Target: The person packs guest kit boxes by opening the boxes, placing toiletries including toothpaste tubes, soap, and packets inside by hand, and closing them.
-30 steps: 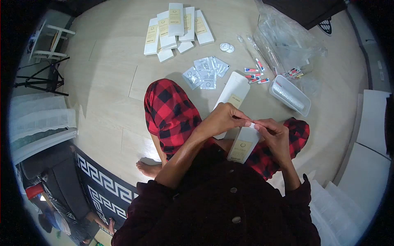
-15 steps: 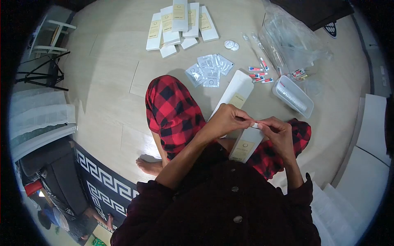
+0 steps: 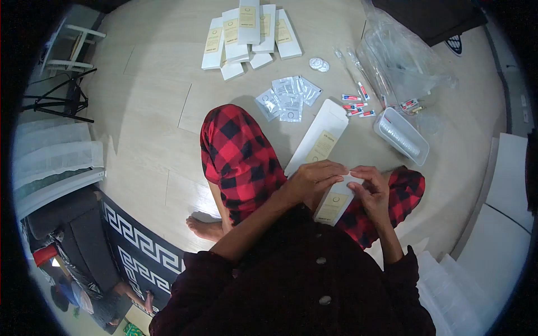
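Note:
A slim white box with a cream label point(image 3: 332, 208) stands tilted in my lap, its upper end between my two hands. My left hand point(image 3: 315, 180) has its fingers closed together at the left of that end. On the other side my right hand point(image 3: 372, 189) pinches the box's top edge with thumb and fingers. The flap there is partly covered by the fingers. A second white box point(image 3: 324, 137), with its end flap open, lies on the floor just beyond my left hand.
Several white boxes point(image 3: 248, 35) are piled at the back. Nearer are silver sachets point(image 3: 290, 95), round white packets point(image 3: 319, 64), small toothpaste tubes point(image 3: 355, 105), a white plastic tub point(image 3: 401, 136) and a clear plastic bag point(image 3: 404, 56). Another person point(image 3: 92, 299) is at far lower left.
My hands have come slightly lower and closer over the box's end. The flap raised between my fingertips has been pressed down, and my left fingers now lie across that end.

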Motion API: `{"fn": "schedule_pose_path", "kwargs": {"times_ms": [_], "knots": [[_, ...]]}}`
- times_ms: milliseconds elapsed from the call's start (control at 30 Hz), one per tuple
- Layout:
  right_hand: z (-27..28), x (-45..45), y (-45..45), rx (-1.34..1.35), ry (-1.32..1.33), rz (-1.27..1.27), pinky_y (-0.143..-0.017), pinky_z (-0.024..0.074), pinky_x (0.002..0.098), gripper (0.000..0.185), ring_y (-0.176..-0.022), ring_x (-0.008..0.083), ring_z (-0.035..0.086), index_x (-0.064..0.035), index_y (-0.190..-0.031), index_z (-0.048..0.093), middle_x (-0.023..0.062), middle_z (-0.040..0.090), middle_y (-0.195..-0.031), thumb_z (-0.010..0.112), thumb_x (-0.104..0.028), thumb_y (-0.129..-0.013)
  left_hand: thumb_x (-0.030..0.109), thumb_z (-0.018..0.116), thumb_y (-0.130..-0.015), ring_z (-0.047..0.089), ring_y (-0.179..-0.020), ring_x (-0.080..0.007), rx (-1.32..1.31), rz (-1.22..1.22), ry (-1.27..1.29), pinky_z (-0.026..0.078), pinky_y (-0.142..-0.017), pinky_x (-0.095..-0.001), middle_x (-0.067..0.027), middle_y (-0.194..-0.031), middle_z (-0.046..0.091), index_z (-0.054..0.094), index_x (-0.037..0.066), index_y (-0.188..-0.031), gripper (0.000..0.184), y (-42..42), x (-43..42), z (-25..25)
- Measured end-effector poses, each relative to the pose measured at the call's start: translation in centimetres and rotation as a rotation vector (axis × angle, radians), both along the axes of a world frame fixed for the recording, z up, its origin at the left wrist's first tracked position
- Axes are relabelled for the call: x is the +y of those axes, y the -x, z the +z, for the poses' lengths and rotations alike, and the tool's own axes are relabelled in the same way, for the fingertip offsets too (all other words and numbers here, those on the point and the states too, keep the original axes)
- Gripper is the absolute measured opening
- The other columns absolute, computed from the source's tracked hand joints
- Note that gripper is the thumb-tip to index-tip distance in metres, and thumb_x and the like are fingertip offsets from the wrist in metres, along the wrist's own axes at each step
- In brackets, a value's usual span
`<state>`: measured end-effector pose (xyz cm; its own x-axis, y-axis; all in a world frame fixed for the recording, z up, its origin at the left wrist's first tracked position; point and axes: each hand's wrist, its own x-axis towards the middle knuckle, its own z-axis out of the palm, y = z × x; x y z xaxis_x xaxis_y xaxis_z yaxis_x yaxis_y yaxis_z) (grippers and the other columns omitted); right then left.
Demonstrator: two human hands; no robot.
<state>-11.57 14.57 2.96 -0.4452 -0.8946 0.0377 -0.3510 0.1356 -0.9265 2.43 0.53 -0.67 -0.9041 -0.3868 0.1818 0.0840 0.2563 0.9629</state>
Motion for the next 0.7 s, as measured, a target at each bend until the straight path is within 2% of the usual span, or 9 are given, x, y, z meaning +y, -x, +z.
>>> {"fn": "schedule_pose_path", "kwargs": {"times_ms": [67, 100, 167, 233, 300, 400, 500, 600, 700], "knots": [[0.4, -0.4, -0.4, -0.525, -0.194, -0.133, -0.074, 0.0454, 0.0241, 0.025, -0.084, 0.0120, 0.056, -0.0030, -0.103, 0.063, 0.0047, 0.060, -0.094, 0.066, -0.002, -0.078, 0.007, 0.062, -0.083, 0.056, -0.104, -0.0185, 0.020, 0.082, -0.263, 0.044, -0.092, -0.0298, -0.0103, -0.109, 0.061, 0.056, 0.002, -0.114, 0.032, 0.0, 1.5, -0.7], [0.1, -0.7, 0.2, -0.523, -0.192, -0.126, -0.074, 0.0454, 0.0241, 0.025, -0.084, 0.0120, 0.056, -0.0030, -0.103, 0.063, 0.0047, 0.060, -0.094, 0.066, -0.002, -0.078, 0.007, 0.063, -0.082, 0.054, -0.108, -0.0181, 0.041, 0.159, -0.531, 0.042, -0.093, -0.0301, -0.0097, -0.111, 0.059, 0.051, 0.002, -0.118, 0.038, 0.1, 2.5, -1.3], [-1.0, -1.3, 1.6, -0.219, -0.195, -0.155, -0.073, 0.0441, 0.0216, 0.025, -0.084, 0.0090, 0.054, -0.0010, -0.104, 0.061, 0.0030, 0.060, -0.093, 0.066, -0.002, -0.080, 0.009, 0.063, -0.082, 0.054, -0.105, -0.0172, 0.010, 0.315, -0.632, 0.041, -0.092, -0.0290, -0.0093, -0.108, 0.060, 0.049, 0.003, -0.119, 0.040, 0.3, 5.6, -2.7], [1.2, -4.2, 2.6, -0.313, -0.130, -0.314, -0.074, 0.0440, 0.0211, 0.024, -0.084, 0.0089, 0.055, 0.0004, -0.104, 0.061, 0.0041, 0.061, -0.094, 0.065, -0.002, -0.081, 0.012, 0.064, -0.082, 0.055, -0.102, -0.0163, -0.027, 0.472, -0.737, 0.040, -0.091, -0.0278, -0.0089, -0.105, 0.060, 0.047, 0.003, -0.120, 0.042, -0.3, 5.8, -2.7], [2.1, -6.8, 3.5, -0.397, -0.049, -0.470, -0.074, 0.0440, 0.0206, 0.024, -0.084, 0.0088, 0.055, 0.0019, -0.105, 0.061, 0.0052, 0.061, -0.096, 0.064, -0.002, -0.082, 0.017, 0.066, -0.081, 0.054, -0.100, -0.0135, -0.367, 0.145, -0.756, 0.041, -0.089, -0.0274, -0.0090, -0.105, 0.060, 0.050, 0.002, -0.116, 0.041, -1.3, 2.9, -1.5], [2.4, -9.2, 4.6, -0.344, 0.018, -0.187, -0.074, 0.0442, 0.0202, 0.024, -0.081, 0.0084, 0.056, 0.0029, -0.104, 0.062, 0.0062, 0.063, -0.094, 0.065, -0.004, -0.081, 0.018, 0.066, -0.082, 0.055, -0.093, -0.0125, -0.286, 0.299, -0.656, 0.044, -0.082, -0.0276, -0.0094, -0.100, 0.062, 0.053, 0.001, -0.111, 0.036, -1.3, 0.5, -1.5], [2.3, -13.0, 5.1, -0.196, -0.028, -0.222, -0.074, 0.0446, 0.0203, 0.023, -0.081, 0.0074, 0.057, 0.0017, -0.104, 0.062, 0.0055, 0.064, -0.093, 0.064, -0.007, -0.083, 0.018, 0.066, -0.082, 0.059, -0.082, -0.0145, -0.330, 0.503, -0.621, 0.047, -0.073, -0.0286, -0.0103, -0.091, 0.063, 0.057, 0.000, -0.104, 0.030, -1.2, -1.7, -1.3], [2.9, -16.1, 5.2, -0.281, 0.021, -0.292, -0.073, 0.0453, 0.0217, 0.029, -0.081, 0.0075, 0.057, -0.0007, -0.111, 0.060, 0.0049, 0.064, -0.098, 0.063, -0.013, -0.085, 0.015, 0.065, -0.082, 0.059, -0.074, -0.0180, -0.407, 0.968, 0.074, 0.046, -0.066, -0.0327, -0.0173, -0.084, 0.063, 0.059, -0.004, -0.095, 0.024, -0.9, -8.6, -0.2], [0.5, -16.1, 6.0, -0.427, 0.119, -0.329, -0.073, 0.0458, 0.0230, 0.035, -0.082, 0.0099, 0.058, -0.0029, -0.117, 0.056, 0.0064, 0.060, -0.109, 0.063, -0.015, -0.084, 0.029, 0.050, -0.092, 0.053, -0.069, -0.0178, -0.260, 1.208, 0.038, 0.044, -0.065, -0.0350, -0.0167, -0.078, 0.061, 0.058, -0.006, -0.093, 0.037, -1.2, -19.1, 1.2]]}}
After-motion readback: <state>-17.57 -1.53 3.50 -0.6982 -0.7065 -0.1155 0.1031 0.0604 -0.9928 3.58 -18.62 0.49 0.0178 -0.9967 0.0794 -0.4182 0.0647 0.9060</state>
